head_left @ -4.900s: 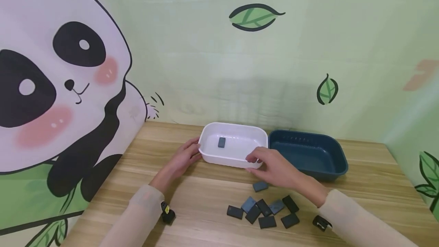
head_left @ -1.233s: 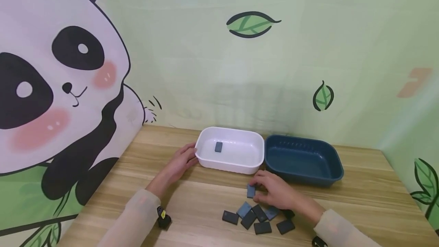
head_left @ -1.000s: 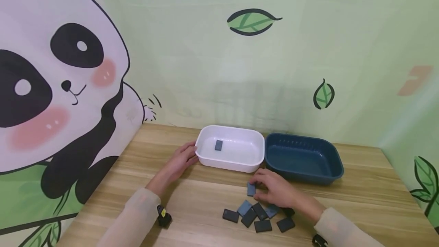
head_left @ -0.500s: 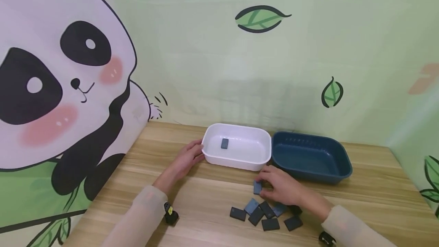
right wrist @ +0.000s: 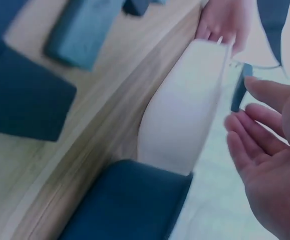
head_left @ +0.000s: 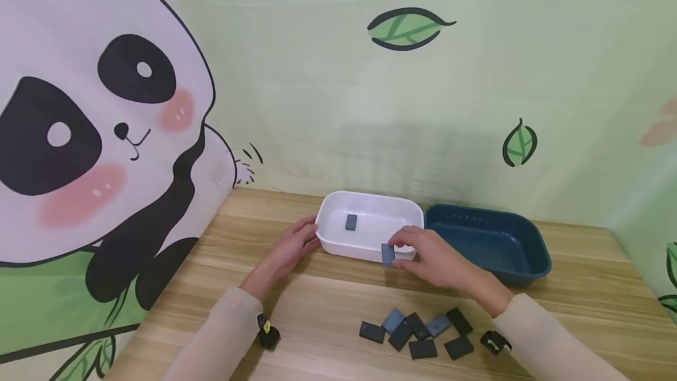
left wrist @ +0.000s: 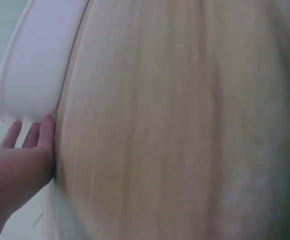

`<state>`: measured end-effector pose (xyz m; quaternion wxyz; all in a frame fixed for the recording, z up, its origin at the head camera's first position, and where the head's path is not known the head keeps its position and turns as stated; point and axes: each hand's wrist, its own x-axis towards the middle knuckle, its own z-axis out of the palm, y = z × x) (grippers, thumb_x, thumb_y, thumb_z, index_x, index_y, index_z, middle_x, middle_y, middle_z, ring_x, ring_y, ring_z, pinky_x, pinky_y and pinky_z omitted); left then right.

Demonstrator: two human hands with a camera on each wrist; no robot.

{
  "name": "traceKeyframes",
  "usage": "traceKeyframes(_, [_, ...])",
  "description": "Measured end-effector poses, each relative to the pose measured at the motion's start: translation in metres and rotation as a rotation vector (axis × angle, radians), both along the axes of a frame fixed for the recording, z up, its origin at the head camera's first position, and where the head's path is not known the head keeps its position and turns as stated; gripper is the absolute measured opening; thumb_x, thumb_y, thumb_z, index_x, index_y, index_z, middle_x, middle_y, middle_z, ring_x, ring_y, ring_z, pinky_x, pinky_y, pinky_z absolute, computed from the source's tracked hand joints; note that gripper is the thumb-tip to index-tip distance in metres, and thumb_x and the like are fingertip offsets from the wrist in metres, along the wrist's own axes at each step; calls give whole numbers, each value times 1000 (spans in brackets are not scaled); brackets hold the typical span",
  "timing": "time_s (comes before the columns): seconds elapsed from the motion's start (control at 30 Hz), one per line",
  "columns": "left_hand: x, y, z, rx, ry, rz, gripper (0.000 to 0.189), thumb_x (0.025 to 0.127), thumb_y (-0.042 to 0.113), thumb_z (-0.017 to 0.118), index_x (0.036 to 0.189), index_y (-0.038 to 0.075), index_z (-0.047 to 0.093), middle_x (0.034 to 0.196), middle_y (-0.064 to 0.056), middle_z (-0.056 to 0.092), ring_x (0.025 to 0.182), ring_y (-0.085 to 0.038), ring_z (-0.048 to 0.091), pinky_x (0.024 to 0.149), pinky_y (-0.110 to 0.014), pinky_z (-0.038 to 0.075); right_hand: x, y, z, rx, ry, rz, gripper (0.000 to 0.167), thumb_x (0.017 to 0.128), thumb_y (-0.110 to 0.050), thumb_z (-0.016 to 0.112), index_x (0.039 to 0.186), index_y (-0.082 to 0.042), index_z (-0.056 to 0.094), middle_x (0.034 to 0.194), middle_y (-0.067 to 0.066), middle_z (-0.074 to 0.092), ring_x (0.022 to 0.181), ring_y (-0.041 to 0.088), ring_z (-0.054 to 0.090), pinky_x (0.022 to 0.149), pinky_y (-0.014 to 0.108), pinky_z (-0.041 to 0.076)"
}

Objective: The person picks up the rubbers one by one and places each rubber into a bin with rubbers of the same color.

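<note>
My right hand pinches a small blue rectangular tile between thumb and fingers, in front of the white bin's near wall. In the right wrist view the pinched tile shows edge-on, above the level of the rim. My left hand rests its extended fingers against the left end of the white bin; the left wrist view shows the fingertips at that end wall. Inside the white bin lies one blue tile.
Several black tiles and a couple of blue tiles lie grouped on the wooden table, nearer the body. A dark blue bin stands beside the white one on the right. Behind both rises a printed wall.
My right hand has lifted the blue tile from the table, carrying it up and away from the body to the white bin's front. The left hand has stayed at the bin's end.
</note>
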<state>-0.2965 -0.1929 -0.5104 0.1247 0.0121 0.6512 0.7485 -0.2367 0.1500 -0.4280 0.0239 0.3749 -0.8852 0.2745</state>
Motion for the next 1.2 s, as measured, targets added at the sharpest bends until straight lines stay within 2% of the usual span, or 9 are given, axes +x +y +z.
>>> traceKeyframes(0.13, [1,2,-1,6,-2,10,53,111,16,51,159,-2,39,161,-23,44,146,-35,48,115,-40,47,-20,-3,-5,-31,51,-72,33,95,-12,81,126,-2,72,120,11,73,109,32,69,95,50,59])
traceKeyframes(0.3, [-2,4,-1,-14,1,9,53,111,18,52,159,0,40,160,-22,45,146,-34,49,114,-39,48,-44,-14,-11,-59,18,-150,35,96,-12,80,127,1,72,122,16,73,110,36,68,97,52,58])
traceKeyframes(0.57, [-2,5,-2,25,8,6,53,110,12,50,159,-5,38,159,-26,45,145,-36,47,116,-42,45,-77,-36,-21,27,11,-181,34,96,-11,79,125,3,72,119,20,73,110,37,68,97,49,57])
traceKeyframes(0.87, [2,2,-3,32,21,0,54,111,14,50,159,-6,36,161,-28,42,147,-39,45,118,-43,44,-97,-53,-35,58,-27,-217,27,93,-7,80,117,4,74,109,18,74,101,32,67,96,46,57])
traceKeyframes(1.2, [2,1,-2,14,5,-17,54,112,16,51,160,-5,36,162,-26,41,148,-38,45,117,-42,45,-104,-66,-46,104,-87,-309,26,94,-7,79,118,3,74,108,14,72,99,27,64,95,44,55])
